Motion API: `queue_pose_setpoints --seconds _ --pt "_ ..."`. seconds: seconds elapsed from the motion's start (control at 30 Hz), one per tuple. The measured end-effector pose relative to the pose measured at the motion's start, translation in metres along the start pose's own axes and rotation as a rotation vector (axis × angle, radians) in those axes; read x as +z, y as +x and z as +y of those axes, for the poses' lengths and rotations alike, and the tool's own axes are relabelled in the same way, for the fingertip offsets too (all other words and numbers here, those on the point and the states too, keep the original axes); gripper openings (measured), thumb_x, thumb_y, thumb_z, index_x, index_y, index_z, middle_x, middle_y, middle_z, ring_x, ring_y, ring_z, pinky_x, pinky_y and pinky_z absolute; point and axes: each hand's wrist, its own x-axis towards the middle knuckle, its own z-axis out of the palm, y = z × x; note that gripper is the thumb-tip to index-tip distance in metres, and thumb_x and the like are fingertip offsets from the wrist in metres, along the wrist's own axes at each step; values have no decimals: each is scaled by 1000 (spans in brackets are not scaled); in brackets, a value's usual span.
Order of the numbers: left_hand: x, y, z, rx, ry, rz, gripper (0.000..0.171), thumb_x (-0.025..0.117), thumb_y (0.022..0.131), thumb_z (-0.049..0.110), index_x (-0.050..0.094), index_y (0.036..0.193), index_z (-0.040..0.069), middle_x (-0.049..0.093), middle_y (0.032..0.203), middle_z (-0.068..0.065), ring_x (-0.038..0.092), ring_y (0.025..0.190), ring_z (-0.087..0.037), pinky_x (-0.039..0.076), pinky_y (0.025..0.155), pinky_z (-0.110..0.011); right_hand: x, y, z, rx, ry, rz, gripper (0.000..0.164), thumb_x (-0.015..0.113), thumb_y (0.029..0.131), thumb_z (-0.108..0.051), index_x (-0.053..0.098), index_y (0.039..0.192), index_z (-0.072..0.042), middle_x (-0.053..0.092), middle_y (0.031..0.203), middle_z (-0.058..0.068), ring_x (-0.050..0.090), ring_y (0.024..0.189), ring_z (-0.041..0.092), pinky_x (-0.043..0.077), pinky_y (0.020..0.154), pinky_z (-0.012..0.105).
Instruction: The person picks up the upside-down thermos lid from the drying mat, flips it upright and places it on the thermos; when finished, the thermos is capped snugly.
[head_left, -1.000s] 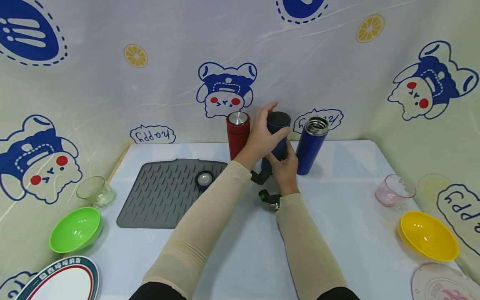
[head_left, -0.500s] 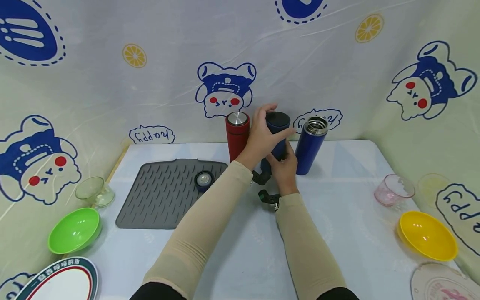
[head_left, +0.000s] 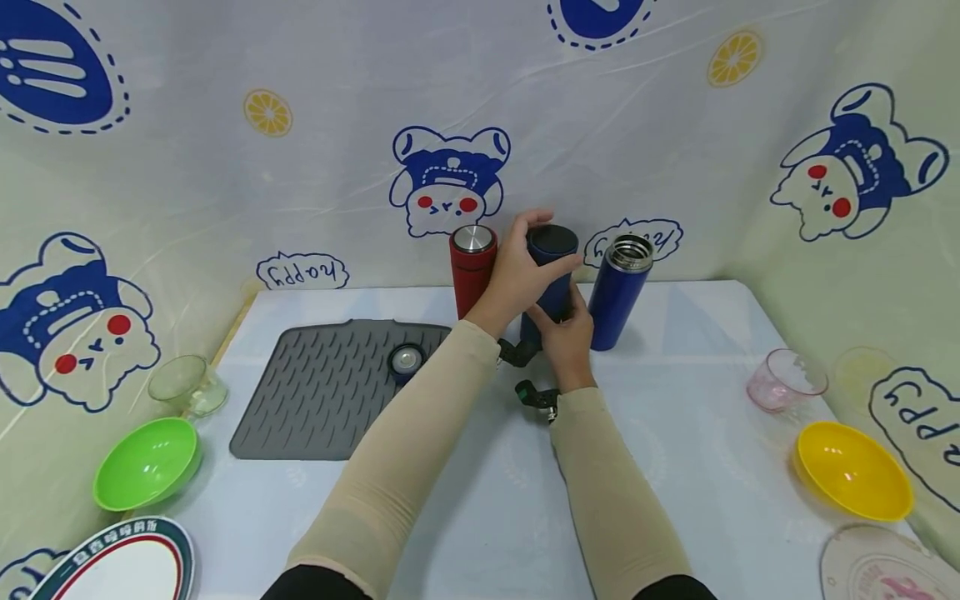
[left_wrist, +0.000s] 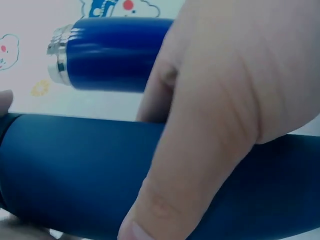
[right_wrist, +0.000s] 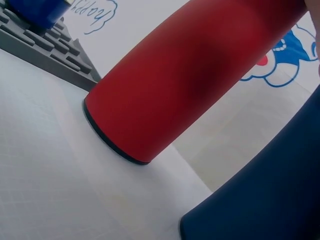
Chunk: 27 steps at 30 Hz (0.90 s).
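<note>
Toward the far edge of the surface [head_left: 697, 400], dark blue bottle [head_left: 557, 297]: upright between my two hands in the head view, its dark lid [head_left: 553, 240] on.
Left grip [head_left: 521, 275]: bent round the lidded top, thumb across the front, fingers behind.
Right grip [head_left: 570, 337]: closed round the body lower down, steadying it, I judge.
Blue bottle [head_left: 617, 308]: standing just to the right, steel neck bare, so one lid is already off.
Loose lid [head_left: 407, 360]: lying on the grey mat [head_left: 315, 392]; I take it to belong to the blue bottle.
Red bottle [head_left: 471, 279]: just beside my left grip, capped, held by neither hand.
Left wrist view: my right thumb [left_wrist: 170, 195] lies over the dark blue body; the lid end runs out of frame, so I cannot tell whether it is loose.
Right wrist view: the red bottle's base rests on the surface, the dark blue bottle's lower end beside it.
Progress: partway, I judge; one lid off, two on. Whether the lid I grip is being undone or tightened, I cannot tell.
</note>
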Motion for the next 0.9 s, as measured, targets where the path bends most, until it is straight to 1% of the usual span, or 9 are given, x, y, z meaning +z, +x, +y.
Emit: queue_pose_setpoints --seconds 0.1,0.27,0.3,0.37,0.5,0.6,0.67,0.77,0.9 --pt "-1 0 0 13 -21 -24 71 78 78 29 37 136 26 42 132 11 42 116 -4 42 92 -24 0 -3 -5 0 -22 2 75 75 78 -38 40 142 -25 53 131 -4 51 115 12 44 92 33" --pt "0 0 3 -33 31 15 79 80 70 46 39 135 28 43 130 12 40 117 -2 42 93 -25 0 -3 -6 12 -34 14 77 75 78 -40 39 143 -24 52 131 -4 50 116 10 43 93 31" --pt "0 0 3 -40 28 25 79 80 69 46 40 134 28 45 129 12 41 116 -2 42 92 -25 0 -3 -5 16 -35 14 78 76 77 -41 38 144 -25 52 132 -4 50 116 10 43 93 31" --pt "0 0 3 -29 20 33 75 80 71 43 41 133 27 47 127 12 42 115 -2 42 91 -25 0 -4 -7 17 -21 14 79 76 77 -42 39 143 -24 53 131 -4 50 115 9 43 92 30" --pt "1 -1 1 17 -45 0 66 77 79 31 40 134 25 47 129 12 45 114 -4 42 91 -25 -1 -3 -5 -9 19 -5 75 76 78 -38 40 142 -25 55 127 -3 52 113 11 44 91 32" --pt "3 -2 0 24 -12 -20 70 75 79 34 37 137 28 41 134 13 40 118 -3 42 92 -25 -1 -3 -3 -41 48 -20 74 76 79 -34 40 143 -24 55 127 -2 52 113 13 44 92 33" --pt "4 -1 0 16 44 -3 76 76 76 41 35 138 30 38 135 12 36 119 -2 41 92 -25 -1 -3 -3 -54 60 -29 74 76 80 -32 39 143 -23 54 129 -2 51 115 13 43 93 33" --pt "6 0 1 -12 112 57 84 79 68 51 36 137 29 38 133 11 35 118 -1 43 90 -24 -1 -3 -2 -44 65 -24 75 76 79 -33 39 143 -23 53 129 -4 51 115 12 43 93 32" --pt "5 -1 4 -24 96 116 81 81 67 48 41 133 26 44 128 9 41 115 -2 44 88 -24 -1 -1 -3 5 80 -32 76 76 78 -36 38 143 -27 53 130 -5 50 116 10 43 93 33"
